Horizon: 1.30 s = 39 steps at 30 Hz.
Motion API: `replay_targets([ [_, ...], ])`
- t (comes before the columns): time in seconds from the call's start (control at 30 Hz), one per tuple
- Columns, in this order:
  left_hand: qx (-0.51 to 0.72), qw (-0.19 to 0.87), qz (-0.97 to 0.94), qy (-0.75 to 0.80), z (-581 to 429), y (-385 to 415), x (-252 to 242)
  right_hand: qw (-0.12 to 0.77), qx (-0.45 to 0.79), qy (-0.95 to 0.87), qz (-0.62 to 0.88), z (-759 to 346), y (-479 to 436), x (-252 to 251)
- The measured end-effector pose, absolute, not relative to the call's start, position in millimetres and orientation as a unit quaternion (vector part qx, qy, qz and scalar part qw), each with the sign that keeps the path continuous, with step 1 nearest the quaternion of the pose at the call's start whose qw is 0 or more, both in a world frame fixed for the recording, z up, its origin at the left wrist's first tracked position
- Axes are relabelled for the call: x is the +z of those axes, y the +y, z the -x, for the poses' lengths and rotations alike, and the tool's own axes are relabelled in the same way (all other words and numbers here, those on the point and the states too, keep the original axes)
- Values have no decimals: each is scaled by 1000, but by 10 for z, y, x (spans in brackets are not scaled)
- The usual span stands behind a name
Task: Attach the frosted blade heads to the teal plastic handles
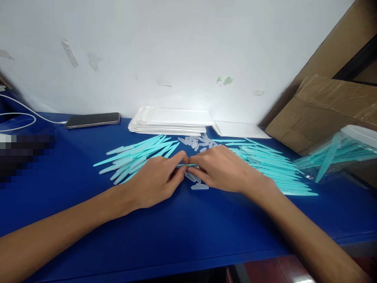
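Note:
My left hand [157, 177] and my right hand [222, 169] meet at the middle of the table, fingertips pinched together. Between them shows a thin turquoise eyebrow razor [193, 165], mostly hidden by the fingers; whether a cap is on it I cannot tell. Loose translucent blade caps [200, 186] lie just below the fingertips, with more small caps [196, 142] scattered beyond. Left of my hands is a fanned pile of turquoise razors with pale caps on their ends [126, 161]. A larger pile of turquoise razors [273, 169] spreads beside my right wrist.
White padded envelopes [173, 118] are stacked against the wall, another white envelope [241, 129] beside them. A phone [92, 120] on a white cable lies at back left. At right, a clear tub [347, 157] holding turquoise razors lies tipped before a cardboard box [326, 106]. The table [165, 239] is blue.

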<state>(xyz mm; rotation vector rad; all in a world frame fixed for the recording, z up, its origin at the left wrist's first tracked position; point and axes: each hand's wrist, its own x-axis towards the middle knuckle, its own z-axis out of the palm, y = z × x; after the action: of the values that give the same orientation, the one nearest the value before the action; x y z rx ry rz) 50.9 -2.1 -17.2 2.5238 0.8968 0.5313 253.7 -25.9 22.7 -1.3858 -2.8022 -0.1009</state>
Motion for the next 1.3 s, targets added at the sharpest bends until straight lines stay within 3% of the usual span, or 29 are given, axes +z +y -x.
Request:
replay_targets([
  [1.3,179,170,-916,315,-511,-39,-176,-4,-51,-895,443,-2566,-252,210],
])
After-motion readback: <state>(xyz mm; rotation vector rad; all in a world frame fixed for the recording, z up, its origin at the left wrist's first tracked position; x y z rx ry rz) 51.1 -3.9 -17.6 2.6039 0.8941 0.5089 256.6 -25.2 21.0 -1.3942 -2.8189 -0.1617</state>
